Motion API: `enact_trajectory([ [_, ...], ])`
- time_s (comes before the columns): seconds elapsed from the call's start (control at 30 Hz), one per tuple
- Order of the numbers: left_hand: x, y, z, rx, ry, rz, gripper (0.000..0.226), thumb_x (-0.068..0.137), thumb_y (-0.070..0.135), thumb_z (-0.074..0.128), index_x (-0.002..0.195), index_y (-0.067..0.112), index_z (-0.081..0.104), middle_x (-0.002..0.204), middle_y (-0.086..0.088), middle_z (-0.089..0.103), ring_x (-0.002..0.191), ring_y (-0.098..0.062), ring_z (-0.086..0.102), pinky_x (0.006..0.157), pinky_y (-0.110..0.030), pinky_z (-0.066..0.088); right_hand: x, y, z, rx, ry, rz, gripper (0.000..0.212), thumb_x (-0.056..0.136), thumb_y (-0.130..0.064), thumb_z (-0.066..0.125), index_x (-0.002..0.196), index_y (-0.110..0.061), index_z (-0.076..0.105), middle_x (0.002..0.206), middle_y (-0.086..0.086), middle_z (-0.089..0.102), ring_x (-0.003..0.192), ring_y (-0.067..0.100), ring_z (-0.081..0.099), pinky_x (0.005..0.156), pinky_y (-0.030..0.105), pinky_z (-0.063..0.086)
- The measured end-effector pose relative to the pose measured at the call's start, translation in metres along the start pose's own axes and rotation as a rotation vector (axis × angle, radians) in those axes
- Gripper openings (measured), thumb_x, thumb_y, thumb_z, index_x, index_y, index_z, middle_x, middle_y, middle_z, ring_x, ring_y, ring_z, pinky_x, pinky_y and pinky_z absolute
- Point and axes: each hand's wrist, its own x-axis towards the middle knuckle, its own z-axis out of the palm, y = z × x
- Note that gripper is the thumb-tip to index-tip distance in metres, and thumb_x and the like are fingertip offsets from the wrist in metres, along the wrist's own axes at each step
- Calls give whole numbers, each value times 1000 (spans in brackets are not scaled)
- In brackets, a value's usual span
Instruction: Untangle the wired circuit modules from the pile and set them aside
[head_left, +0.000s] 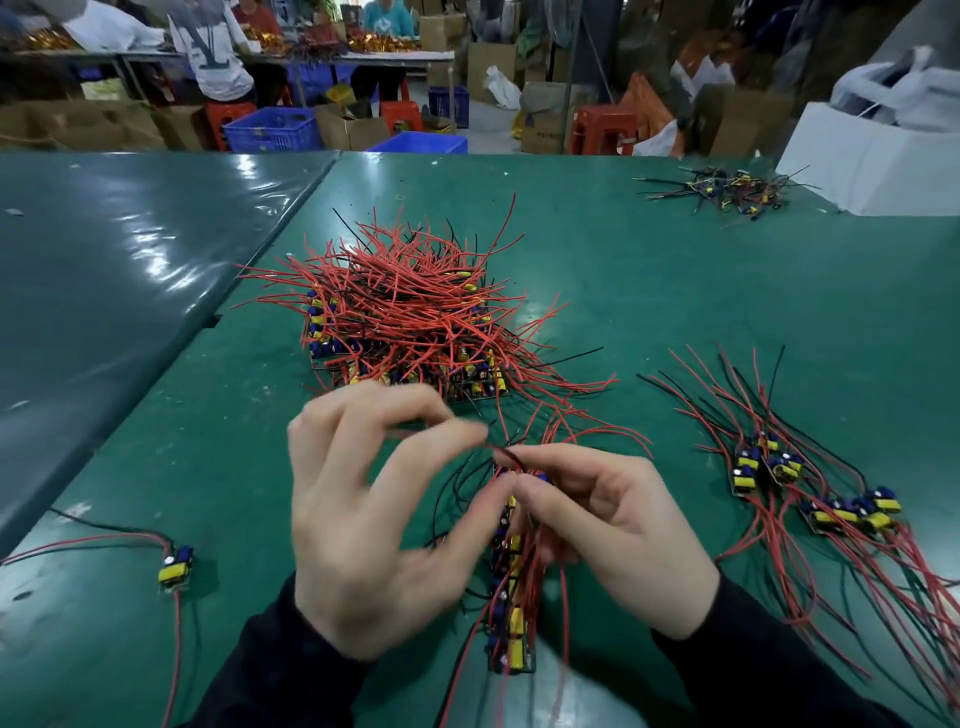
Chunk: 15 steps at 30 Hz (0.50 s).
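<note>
I saw a green table (649, 291) carrying everything. Beyond my fingertips (467, 431) lay the big pile (410, 306) of red-wired modules. To the right of my right hand's fingers (535, 467) sat a sorted group of modules (810, 488), wires fanned out. Well left of my left hand's fingers lay a single module (175, 566). Far beyond, to the right, a small tangle of dark wires (727, 189) rested beside a white box (878, 166).

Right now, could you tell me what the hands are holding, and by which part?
The right hand grips a bundle of wired modules near its top, where the red wires leave. The left hand pinches one wire end; blur hides details.
</note>
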Motion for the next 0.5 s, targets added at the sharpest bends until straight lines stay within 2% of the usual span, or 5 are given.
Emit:
enact_trajectory([
  [0.1, -6, 11, -3, -149, -15, 74, 14, 86, 19, 66, 75, 16, 58, 65, 1, 56, 61, -18, 48, 60, -31, 40, 0, 4, 1, -66, 40, -42, 26, 68, -26, 75, 94, -24, 71, 66, 2, 59, 51, 6, 50, 52, 17, 39],
  [0.23, -11, 12, 10, -46, -301, -182, 40, 94, 31, 52, 58, 14, 57, 52, 8, 43, 47, -17, 43, 43, -33, 39, 0, 7, -3, -169, 104, -73, 29, 66, -21, 80, 94, -28, 73, 64, 5, 53, 57, 12, 40, 54, 25, 36],
  [0.33, -11, 4, 15, -52, -426, -376, 33, 89, 41, 52, 74, 18, 71, 69, 9, 65, 63, -13, 63, 57, -33, 50, -1, 7, -4, -147, 108, -69, 32, 62, -22, 81, 92, -26, 69, 69, 18, 63, 55, 15, 46, 52, 26, 38],
  [0.43, -8, 2, 17, -358, -357, -555, 10, 79, 26, 68, 84, 22, 76, 85, 13, 72, 78, -4, 67, 67, -27, 52, -1, 9, -5, -133, 97, -43, 29, 59, -24, 82, 84, -26, 69, 65, 12, 62, 52, 15, 49, 50, 24, 41],
  [0.5, -6, 2, 16, -599, -389, -689, 14, 76, 19, 70, 88, 23, 77, 92, 11, 74, 88, -8, 69, 75, -28, 55, 0, 10, -5, -114, 98, -16, 30, 58, -23, 86, 82, -22, 69, 66, 13, 60, 54, 17, 49, 52, 28, 42],
])
